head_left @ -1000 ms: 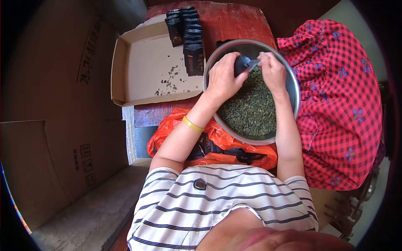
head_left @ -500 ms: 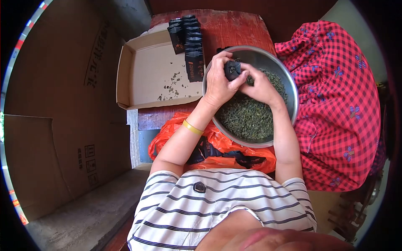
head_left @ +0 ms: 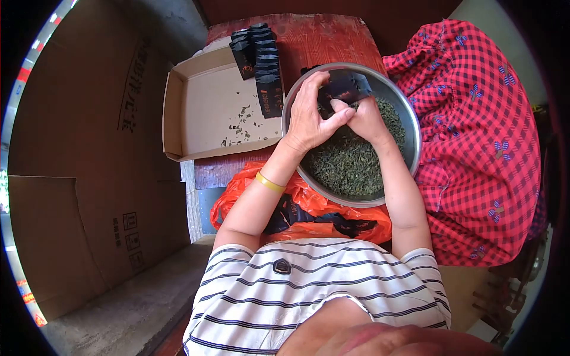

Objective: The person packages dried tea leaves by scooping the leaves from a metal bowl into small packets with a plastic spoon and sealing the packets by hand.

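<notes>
Vs half a second ago: packet (head_left: 346,88) has swung from nearly end-on to showing its broad dark side, one end now reaching right above the right hand (head_left: 367,121). Right hand has drawn in tighter under the left thumb. Left hand (head_left: 310,115) is in about the same spot.

Now: packet is up over the far part of the bowl (head_left: 417,121), above the leaves (head_left: 350,169). Left hand is curled round its left end, fingers on the far side, thumb stretched across the near side. Right hand is bent in at the packet's near edge, partly behind the left thumb; fingertips mostly hidden, can't tell if they're pinching it.

Bowl is metal, sits on the red table (head_left: 320,41), dry green leaf heaped in the near part. Left of it, a shallow cardboard tray (head_left: 202,101) with loose leaf bits (head_left: 240,126) on its floor and a row of black packets (head_left: 268,71) along its right side. Orange-red bag (head_left: 237,190), between bowl and shirt (head_left: 320,267), has more dark packets inside. Red checked cloth (head_left: 475,130) right of bowl.
</notes>
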Tool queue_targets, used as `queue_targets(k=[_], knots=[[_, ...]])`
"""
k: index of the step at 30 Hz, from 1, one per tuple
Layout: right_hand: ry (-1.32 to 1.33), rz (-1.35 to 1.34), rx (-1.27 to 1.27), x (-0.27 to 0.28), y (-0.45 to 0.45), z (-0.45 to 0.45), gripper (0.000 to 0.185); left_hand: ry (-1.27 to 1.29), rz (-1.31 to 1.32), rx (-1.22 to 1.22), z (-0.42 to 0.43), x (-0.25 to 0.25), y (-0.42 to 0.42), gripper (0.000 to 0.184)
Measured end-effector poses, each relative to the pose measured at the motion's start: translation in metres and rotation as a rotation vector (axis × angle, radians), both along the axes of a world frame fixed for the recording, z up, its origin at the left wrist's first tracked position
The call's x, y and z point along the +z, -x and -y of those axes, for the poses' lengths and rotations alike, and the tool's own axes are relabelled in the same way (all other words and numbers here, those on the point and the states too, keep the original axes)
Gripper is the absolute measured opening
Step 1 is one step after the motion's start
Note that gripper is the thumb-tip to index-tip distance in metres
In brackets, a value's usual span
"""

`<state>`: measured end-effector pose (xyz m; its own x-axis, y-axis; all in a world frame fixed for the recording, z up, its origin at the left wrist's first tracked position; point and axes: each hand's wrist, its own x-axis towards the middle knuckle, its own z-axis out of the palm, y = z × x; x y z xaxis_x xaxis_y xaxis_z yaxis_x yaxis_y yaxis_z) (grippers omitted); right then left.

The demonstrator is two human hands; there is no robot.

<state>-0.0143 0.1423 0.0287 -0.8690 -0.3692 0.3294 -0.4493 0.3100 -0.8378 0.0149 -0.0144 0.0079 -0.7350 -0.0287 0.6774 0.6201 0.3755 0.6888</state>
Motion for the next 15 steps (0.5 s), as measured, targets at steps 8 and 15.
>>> queue_targets(k=[8, 15], knots=[[-0.114, 0.016, -0.068, -0.023, 0.013, -0.003, 0.036, 0.034, 0.194, 0.023, -0.004, -0.001, 0.003, 0.069], [-0.52, -0.167, -0.007, -0.023, 0.007, -0.003, 0.036, 0.125, 0.118, 0.043, -0.006, 0.002, -0.002, 0.08]])
